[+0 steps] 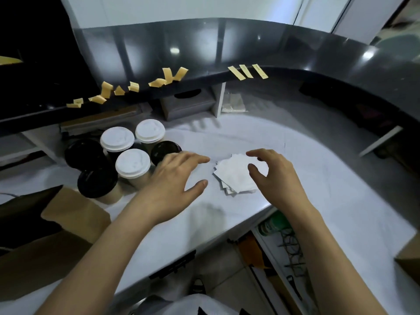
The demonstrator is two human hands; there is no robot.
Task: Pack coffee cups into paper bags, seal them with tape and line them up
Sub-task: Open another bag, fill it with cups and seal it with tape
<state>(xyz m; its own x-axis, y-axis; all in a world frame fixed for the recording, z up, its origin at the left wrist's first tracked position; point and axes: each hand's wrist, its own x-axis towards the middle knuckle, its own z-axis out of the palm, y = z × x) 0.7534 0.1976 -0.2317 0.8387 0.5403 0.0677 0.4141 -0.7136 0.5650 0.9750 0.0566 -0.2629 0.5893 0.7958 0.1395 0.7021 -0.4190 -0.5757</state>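
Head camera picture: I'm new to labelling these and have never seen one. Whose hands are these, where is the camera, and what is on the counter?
The camera sits on a person's head, looking forward and down, so both bare hands are theirs. The left hand and right hand hover open, holding nothing, over a small stack of white paper squares on the white counter. To the left stand lidded coffee cups, some with white lids, some with black. Brown paper bags lie nearer the left edge. Strips of yellowish tape hang from the dark upper ledge.
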